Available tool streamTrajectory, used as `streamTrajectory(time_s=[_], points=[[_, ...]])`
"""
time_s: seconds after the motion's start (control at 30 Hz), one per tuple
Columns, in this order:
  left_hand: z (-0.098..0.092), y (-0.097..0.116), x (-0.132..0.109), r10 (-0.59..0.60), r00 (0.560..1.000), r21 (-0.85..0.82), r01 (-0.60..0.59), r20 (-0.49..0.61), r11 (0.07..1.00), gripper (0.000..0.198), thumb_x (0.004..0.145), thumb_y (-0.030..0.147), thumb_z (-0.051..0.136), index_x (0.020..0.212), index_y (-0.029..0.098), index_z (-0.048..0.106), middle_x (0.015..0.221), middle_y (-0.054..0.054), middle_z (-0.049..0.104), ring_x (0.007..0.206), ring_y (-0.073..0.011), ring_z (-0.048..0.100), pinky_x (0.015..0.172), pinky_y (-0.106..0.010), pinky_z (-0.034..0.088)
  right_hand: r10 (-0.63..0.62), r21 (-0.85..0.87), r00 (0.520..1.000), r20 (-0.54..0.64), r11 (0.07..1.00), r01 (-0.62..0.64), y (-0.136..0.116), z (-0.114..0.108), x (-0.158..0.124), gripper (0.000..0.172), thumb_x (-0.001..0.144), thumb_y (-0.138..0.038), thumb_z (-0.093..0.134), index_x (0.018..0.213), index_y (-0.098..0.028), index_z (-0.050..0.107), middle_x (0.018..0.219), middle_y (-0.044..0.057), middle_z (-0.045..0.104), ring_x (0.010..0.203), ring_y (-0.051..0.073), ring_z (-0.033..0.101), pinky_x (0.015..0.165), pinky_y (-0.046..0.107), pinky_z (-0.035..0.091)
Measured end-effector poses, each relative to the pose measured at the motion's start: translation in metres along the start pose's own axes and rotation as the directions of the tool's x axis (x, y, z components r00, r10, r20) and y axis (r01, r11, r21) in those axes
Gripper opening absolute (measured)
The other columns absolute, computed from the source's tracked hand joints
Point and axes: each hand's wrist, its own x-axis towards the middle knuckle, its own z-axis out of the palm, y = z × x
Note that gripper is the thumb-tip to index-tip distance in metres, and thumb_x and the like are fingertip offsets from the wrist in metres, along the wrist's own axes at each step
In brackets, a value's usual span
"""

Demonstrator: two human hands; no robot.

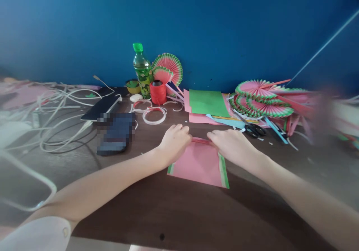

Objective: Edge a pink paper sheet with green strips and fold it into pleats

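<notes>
A pink sheet of paper (198, 165) with green and white strips along its two sides lies on the dark table. Its far edge is folded into a narrow raised band between my hands. My left hand (176, 141) is closed on the left end of that fold. At the right end, my right hand (230, 144) grips the same fold with bent fingers. The fingertips of both hands are partly hidden behind the knuckles. The sheet's near part rests flat, slightly turned, toward me.
Pleated pink and green paper fans (262, 101) and scissors (254, 129) lie at the right. Beyond my hands are stacked green paper (209, 102), a red string spool (158, 93), a tape roll (154, 115) and a bottle (143, 75). A phone (117, 131) and tangled white cables (64, 105) are at left.
</notes>
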Motion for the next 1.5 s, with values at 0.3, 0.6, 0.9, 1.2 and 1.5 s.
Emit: streamTrajectory(time_s=[0.3, 0.6, 0.9, 1.2, 1.5], points=[[-0.014, -0.019, 0.002, 0.024, 0.991, -0.383, 0.027, 0.128, 0.923, 0.015, 0.074, 0.009, 0.044, 0.084, 0.015, 0.054, 0.080, -0.003, 0.058, 0.076, -0.0153, 0.054, 0.066, -0.026, 0.039, -0.025, 0.301, 0.999, -0.023, 0.953, 0.030, 0.018, 0.002, 0.001, 0.010, 0.080, -0.024, 0.053, 0.071, -0.018, 0.055, 0.076, -0.002, 0.059, 0.073, 0.014, 0.056, 0.051, 0.023, 0.023], [-0.034, -0.024, 0.004, 0.113, 0.968, -0.567, 0.035, 0.223, 0.823, 0.011, 0.076, 0.015, 0.046, 0.087, 0.016, 0.048, 0.084, -0.002, 0.057, 0.072, -0.0121, 0.051, 0.058, -0.021, 0.036, -0.057, 0.534, 0.998, -0.027, 0.843, 0.062, 0.024, 0.003, 0.002, 0.006, 0.079, -0.018, 0.048, 0.077, -0.018, 0.054, 0.076, 0.000, 0.060, 0.071, 0.014, 0.054, 0.058, 0.023, 0.031], [-0.026, -0.036, 0.012, 0.143, 0.981, -0.560, -0.046, 0.132, 0.827, 0.019, 0.087, 0.024, 0.039, 0.092, 0.016, 0.056, 0.090, -0.002, 0.059, 0.080, -0.0108, 0.054, 0.069, -0.022, 0.040, -0.072, 0.522, 0.990, -0.125, 0.843, 0.127, 0.030, 0.000, 0.006, 0.018, 0.085, -0.022, 0.046, 0.080, -0.017, 0.062, 0.078, 0.002, 0.061, 0.074, 0.015, 0.054, 0.065, 0.025, 0.037], [-0.046, -0.028, 0.007, 0.110, 0.922, 0.083, -0.085, -0.370, 0.993, 0.032, 0.092, 0.021, 0.029, 0.080, 0.016, 0.058, 0.077, -0.005, 0.055, 0.081, -0.0159, 0.050, 0.073, -0.031, 0.037, 0.093, 0.138, 0.776, -0.624, 0.990, -0.008, 0.030, -0.011, -0.005, 0.030, 0.090, -0.023, 0.035, 0.089, -0.017, 0.065, 0.085, 0.008, 0.061, 0.083, 0.018, 0.051, 0.073, 0.031, 0.035], [-0.022, -0.042, 0.017, 0.127, 0.982, -0.550, -0.027, 0.143, 0.835, 0.012, 0.080, 0.026, 0.052, 0.079, 0.016, 0.059, 0.081, 0.000, 0.061, 0.072, -0.0114, 0.054, 0.063, -0.022, 0.037, -0.064, 0.699, 0.992, -0.106, 0.705, 0.120, 0.043, 0.011, 0.013, 0.010, 0.075, -0.028, 0.058, 0.075, -0.018, 0.062, 0.068, -0.001, 0.061, 0.063, 0.012, 0.054, 0.059, 0.023, 0.038]])
